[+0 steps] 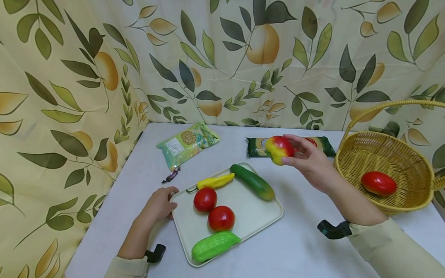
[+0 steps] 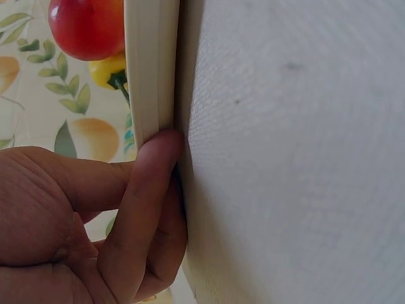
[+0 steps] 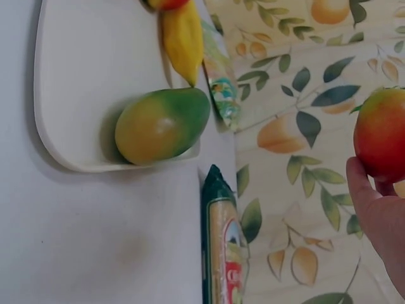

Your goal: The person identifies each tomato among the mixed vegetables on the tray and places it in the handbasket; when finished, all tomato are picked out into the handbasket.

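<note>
My right hand (image 1: 311, 161) holds a red-and-yellow, apple-like fruit (image 1: 280, 150) in its fingers, raised above the table. In the right wrist view the fruit (image 3: 383, 136) shows a bit of green at its top. My left hand (image 1: 159, 203) pinches the left rim of a cream tray (image 1: 254, 223); in the left wrist view its fingers (image 2: 152, 168) meet the rim. On the tray lie a yellow chili pepper (image 1: 215, 181), two tomatoes (image 1: 205, 199) (image 1: 221, 218), a light-green bitter melon (image 1: 215, 246) and a dark-green, cucumber-like vegetable (image 1: 252, 182) with a yellowish end.
At the right stands a yellow wicker basket (image 1: 386, 148) with a tall handle, holding a red oval fruit or vegetable (image 1: 379, 183). A dark-green packet (image 1: 257, 147) lies behind the right hand. Behind the tray are a green-and-yellow bag (image 1: 188, 143) and a small wrapped candy (image 1: 171, 175).
</note>
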The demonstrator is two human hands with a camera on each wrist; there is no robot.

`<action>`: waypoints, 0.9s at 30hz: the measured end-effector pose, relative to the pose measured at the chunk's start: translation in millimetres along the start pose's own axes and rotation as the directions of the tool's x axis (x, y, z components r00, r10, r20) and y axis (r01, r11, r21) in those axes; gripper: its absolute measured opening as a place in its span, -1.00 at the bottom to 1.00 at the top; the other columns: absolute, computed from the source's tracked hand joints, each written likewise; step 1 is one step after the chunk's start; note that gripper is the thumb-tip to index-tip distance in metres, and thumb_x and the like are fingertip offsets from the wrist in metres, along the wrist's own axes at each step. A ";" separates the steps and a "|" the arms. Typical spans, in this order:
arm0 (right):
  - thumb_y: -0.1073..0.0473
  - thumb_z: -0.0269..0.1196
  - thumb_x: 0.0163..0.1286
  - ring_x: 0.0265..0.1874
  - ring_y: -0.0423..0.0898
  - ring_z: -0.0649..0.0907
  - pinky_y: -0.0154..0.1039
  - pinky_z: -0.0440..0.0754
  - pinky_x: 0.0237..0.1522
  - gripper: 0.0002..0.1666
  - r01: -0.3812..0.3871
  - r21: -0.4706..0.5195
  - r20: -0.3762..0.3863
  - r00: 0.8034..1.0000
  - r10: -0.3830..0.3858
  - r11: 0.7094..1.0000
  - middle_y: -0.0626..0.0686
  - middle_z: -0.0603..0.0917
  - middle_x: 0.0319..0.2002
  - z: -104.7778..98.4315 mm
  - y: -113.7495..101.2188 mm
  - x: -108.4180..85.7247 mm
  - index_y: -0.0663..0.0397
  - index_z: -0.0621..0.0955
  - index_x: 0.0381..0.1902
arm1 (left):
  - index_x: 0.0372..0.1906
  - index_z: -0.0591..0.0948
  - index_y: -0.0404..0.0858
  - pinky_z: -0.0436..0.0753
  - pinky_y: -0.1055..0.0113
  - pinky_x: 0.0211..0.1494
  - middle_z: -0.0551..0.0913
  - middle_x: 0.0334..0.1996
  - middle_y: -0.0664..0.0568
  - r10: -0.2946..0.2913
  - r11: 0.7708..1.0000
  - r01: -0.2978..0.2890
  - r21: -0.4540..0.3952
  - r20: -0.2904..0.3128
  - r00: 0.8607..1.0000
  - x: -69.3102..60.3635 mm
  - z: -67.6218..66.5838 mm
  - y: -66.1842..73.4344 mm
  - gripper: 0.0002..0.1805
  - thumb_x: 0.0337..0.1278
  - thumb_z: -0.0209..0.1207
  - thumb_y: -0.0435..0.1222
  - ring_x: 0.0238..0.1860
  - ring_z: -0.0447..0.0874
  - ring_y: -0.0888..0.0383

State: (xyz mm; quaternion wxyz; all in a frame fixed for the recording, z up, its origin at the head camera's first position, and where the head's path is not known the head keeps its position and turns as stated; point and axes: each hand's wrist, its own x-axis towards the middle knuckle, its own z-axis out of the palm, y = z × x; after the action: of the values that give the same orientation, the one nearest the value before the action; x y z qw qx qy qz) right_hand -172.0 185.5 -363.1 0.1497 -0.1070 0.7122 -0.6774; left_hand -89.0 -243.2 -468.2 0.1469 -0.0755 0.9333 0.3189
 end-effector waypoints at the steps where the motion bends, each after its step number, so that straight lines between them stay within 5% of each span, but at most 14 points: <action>1: 0.29 0.34 0.37 0.27 0.06 0.39 -0.38 0.57 0.07 -0.18 0.000 0.002 -0.002 1.000 0.000 1.000 0.12 0.25 0.33 -0.7 0.0 -0.4 -0.04 0.28 0.51 | 0.21 0.58 -0.27 0.55 0.30 -0.44 0.60 -0.24 -0.14 0.001 1.000 -0.001 -0.002 0.001 1.000 -0.1 -0.1 -0.1 -0.56 0.21 0.28 -0.44 -0.61 0.56 0.12; 27: 0.32 0.33 0.37 0.24 0.01 0.37 -0.40 0.59 0.01 -0.23 0.009 0.042 -0.062 0.998 -0.007 0.999 0.09 0.25 0.34 -24.4 5.1 -10.3 -0.07 0.33 0.47 | 0.23 0.56 -0.26 0.56 0.31 -0.46 0.61 -0.26 -0.13 -0.008 1.000 0.009 -0.017 0.028 1.000 -1.0 -2.3 2.3 -0.55 0.23 0.27 -0.45 -0.67 0.60 0.12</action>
State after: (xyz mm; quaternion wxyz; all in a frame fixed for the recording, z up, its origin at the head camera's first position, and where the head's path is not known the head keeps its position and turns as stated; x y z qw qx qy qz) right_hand -171.0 212.2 -366.6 0.1273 -0.0858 0.7016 -0.6959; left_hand -89.1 -242.8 -464.8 0.1605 -0.0762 0.9281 0.3272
